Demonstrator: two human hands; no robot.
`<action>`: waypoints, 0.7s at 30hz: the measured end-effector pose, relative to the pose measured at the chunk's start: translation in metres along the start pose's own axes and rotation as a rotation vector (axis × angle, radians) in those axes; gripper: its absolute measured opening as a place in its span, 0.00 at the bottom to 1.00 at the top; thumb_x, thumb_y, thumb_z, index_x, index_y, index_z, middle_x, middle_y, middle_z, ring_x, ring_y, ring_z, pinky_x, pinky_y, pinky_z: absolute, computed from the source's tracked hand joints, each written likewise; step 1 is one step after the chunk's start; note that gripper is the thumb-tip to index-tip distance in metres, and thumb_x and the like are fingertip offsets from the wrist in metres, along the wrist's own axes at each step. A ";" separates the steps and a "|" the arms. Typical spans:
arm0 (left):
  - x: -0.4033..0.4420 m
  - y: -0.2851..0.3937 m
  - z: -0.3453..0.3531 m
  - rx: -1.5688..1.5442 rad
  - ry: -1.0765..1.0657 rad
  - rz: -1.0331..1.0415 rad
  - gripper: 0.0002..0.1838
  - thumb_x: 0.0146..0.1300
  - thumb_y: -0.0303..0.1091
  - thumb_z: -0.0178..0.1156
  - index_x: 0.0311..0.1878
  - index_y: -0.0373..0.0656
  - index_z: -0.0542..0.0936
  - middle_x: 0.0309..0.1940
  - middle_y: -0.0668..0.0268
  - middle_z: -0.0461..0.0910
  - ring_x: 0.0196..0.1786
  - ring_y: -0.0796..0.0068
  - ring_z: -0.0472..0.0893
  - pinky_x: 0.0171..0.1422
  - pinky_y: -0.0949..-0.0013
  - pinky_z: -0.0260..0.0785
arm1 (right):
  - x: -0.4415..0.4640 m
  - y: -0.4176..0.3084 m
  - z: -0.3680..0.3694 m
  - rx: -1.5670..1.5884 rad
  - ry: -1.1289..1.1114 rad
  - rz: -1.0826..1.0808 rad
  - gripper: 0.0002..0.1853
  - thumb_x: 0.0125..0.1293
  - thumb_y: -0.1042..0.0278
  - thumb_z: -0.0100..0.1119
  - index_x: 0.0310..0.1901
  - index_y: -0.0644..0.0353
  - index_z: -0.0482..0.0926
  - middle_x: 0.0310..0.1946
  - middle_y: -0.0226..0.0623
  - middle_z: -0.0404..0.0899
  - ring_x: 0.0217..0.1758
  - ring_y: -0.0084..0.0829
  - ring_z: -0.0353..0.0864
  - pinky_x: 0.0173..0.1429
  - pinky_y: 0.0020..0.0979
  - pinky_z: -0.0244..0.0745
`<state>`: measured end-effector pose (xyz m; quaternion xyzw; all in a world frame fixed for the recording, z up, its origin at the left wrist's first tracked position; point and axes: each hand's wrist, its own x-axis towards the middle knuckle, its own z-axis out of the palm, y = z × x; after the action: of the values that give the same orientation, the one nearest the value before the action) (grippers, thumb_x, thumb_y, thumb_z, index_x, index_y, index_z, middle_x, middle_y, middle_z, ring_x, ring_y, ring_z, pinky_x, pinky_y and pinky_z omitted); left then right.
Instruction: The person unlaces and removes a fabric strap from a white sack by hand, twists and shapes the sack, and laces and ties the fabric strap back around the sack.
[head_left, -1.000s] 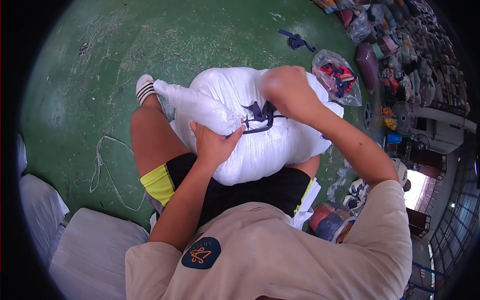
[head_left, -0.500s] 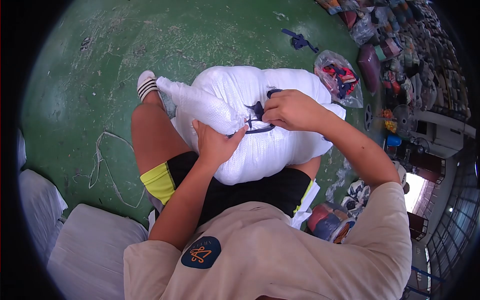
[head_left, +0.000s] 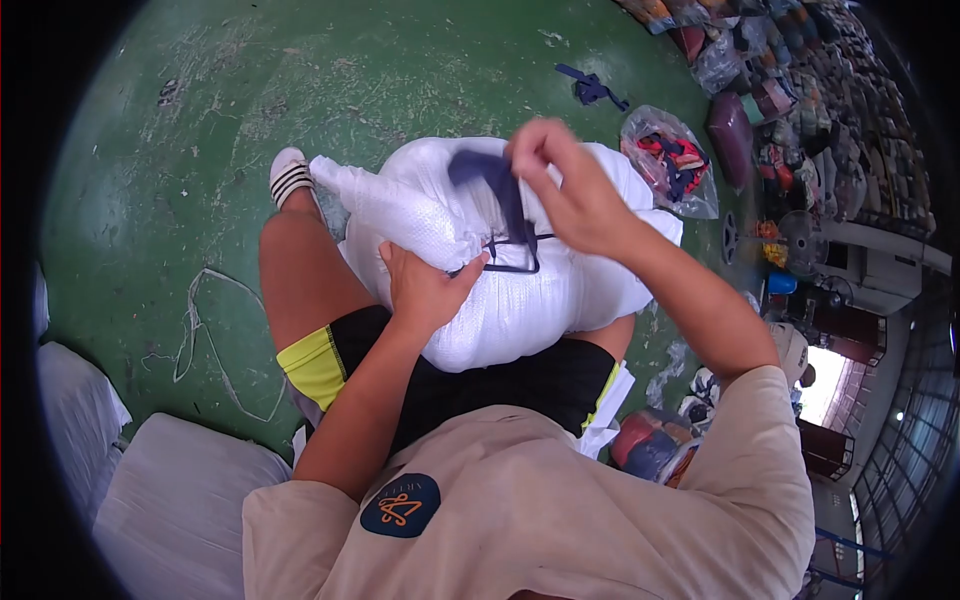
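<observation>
One white sack (head_left: pixel 500 325) sits at twelve o'clock, between the legs (head_left: pixel 305 270); the left hand (head_left: pixel 425 290) grasps its bunched cloth at eight o'clock. At one o'clock, the right hand (head_left: pixel 568 185) (blurred; grip unclear) is beside a navy strip (head_left: pixel 512 205).

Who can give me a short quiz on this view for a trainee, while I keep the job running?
1. True or false: the left hand touches the white sack.
2. Which hand is beside the upper part of the dark strip on the sack?
3. Where does the clear plastic bag of red and dark items lie?
a) on the striped shoe
b) on the green floor, to the sack's right
c) on top of the sack

Key:
1. True.
2. The right hand; blur hides whether it grips the strip.
3. b
</observation>
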<state>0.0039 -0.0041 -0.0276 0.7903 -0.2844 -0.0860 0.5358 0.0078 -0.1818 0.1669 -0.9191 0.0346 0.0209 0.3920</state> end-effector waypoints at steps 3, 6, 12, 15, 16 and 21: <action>-0.001 -0.001 -0.002 0.016 -0.004 0.008 0.30 0.54 0.48 0.74 0.51 0.33 0.82 0.47 0.48 0.82 0.47 0.50 0.77 0.66 0.53 0.57 | 0.024 -0.010 -0.002 0.269 0.217 0.054 0.03 0.80 0.67 0.48 0.48 0.54 0.71 0.37 0.32 0.75 0.38 0.23 0.75 0.44 0.28 0.75; -0.001 0.004 -0.001 0.022 0.000 0.014 0.30 0.55 0.48 0.73 0.53 0.33 0.81 0.48 0.47 0.81 0.48 0.51 0.77 0.65 0.54 0.58 | 0.053 -0.021 0.005 0.522 0.220 0.370 0.05 0.79 0.64 0.50 0.49 0.52 0.72 0.24 0.26 0.71 0.21 0.21 0.68 0.23 0.25 0.66; 0.003 0.022 -0.012 -0.261 -0.045 -0.149 0.23 0.54 0.44 0.74 0.48 0.39 0.85 0.50 0.53 0.81 0.48 0.58 0.76 0.61 0.61 0.60 | 0.132 -0.085 0.119 0.814 0.356 0.319 0.07 0.72 0.67 0.52 0.46 0.56 0.75 0.28 0.35 0.76 0.24 0.20 0.68 0.21 0.25 0.59; -0.008 0.017 0.005 -0.504 0.092 -0.318 0.16 0.54 0.42 0.75 0.43 0.45 0.87 0.48 0.61 0.81 0.47 0.64 0.75 0.59 0.65 0.60 | 0.115 -0.097 0.125 1.126 0.153 0.296 0.07 0.71 0.68 0.51 0.47 0.56 0.74 0.28 0.34 0.75 0.25 0.21 0.68 0.22 0.26 0.59; -0.006 0.018 0.002 -0.505 0.097 -0.325 0.16 0.54 0.42 0.75 0.43 0.45 0.87 0.48 0.61 0.81 0.47 0.64 0.75 0.59 0.65 0.60 | 0.113 -0.102 0.118 1.195 0.160 0.325 0.07 0.71 0.68 0.52 0.47 0.56 0.73 0.29 0.34 0.74 0.25 0.21 0.68 0.22 0.26 0.60; 0.021 0.038 -0.018 -0.451 -0.097 -0.058 0.09 0.54 0.40 0.75 0.37 0.50 0.89 0.44 0.69 0.78 0.45 0.69 0.71 0.58 0.67 0.60 | 0.056 -0.135 0.198 0.749 0.581 -0.001 0.05 0.70 0.72 0.53 0.45 0.55 0.71 0.31 0.30 0.74 0.27 0.23 0.69 0.31 0.27 0.63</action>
<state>0.0158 -0.0110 0.0179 0.6535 -0.2607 -0.2008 0.6817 0.0724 0.0513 0.1233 -0.6821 0.1476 -0.2513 0.6706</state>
